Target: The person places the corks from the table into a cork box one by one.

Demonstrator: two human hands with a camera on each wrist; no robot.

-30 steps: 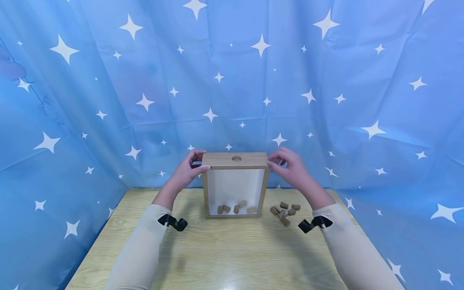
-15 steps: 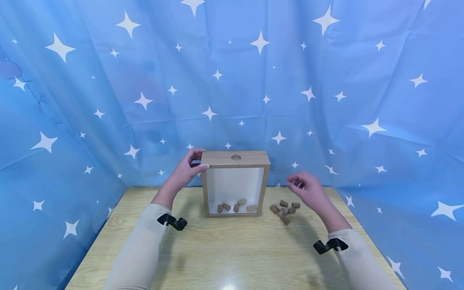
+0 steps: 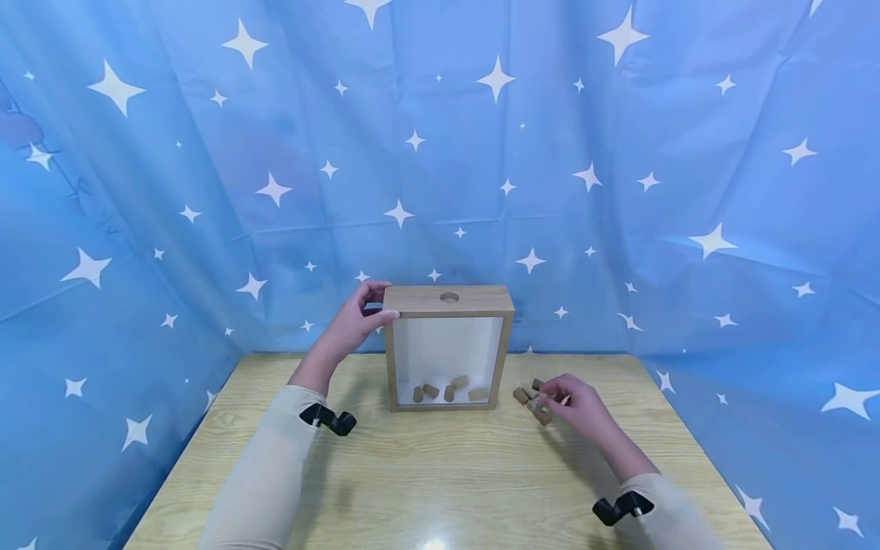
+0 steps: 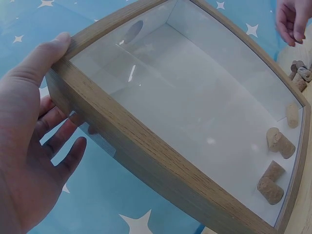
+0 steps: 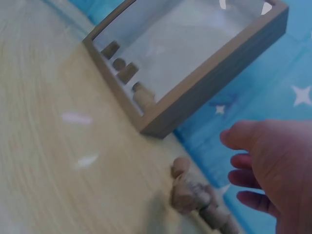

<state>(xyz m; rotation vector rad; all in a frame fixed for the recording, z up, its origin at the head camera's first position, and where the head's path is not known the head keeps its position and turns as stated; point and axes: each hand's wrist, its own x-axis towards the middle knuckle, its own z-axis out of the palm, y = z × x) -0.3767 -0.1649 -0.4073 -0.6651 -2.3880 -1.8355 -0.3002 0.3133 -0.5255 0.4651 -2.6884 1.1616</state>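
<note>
A wooden shadow box (image 3: 445, 315) with a clear front and a round hole in its top stands upright on the table. My left hand (image 3: 351, 325) grips its upper left corner, thumb (image 4: 51, 51) on the front edge and fingers behind. Several corks (image 3: 431, 391) lie inside along the bottom. To the right of the box is a small pile of loose corks (image 3: 521, 396), partly covered in the head view by my right hand (image 3: 577, 405). Its fingers are bent loosely over the pile, and the right wrist view shows nothing between thumb and fingers.
The light wooden table (image 3: 426, 473) ends just behind the box. A blue curtain (image 3: 440, 168) with white stars hangs close behind and down both sides.
My right hand has left the box's upper right corner, swung outward to the right and come down over the loose corks. The left hand keeps its hold on the box.
</note>
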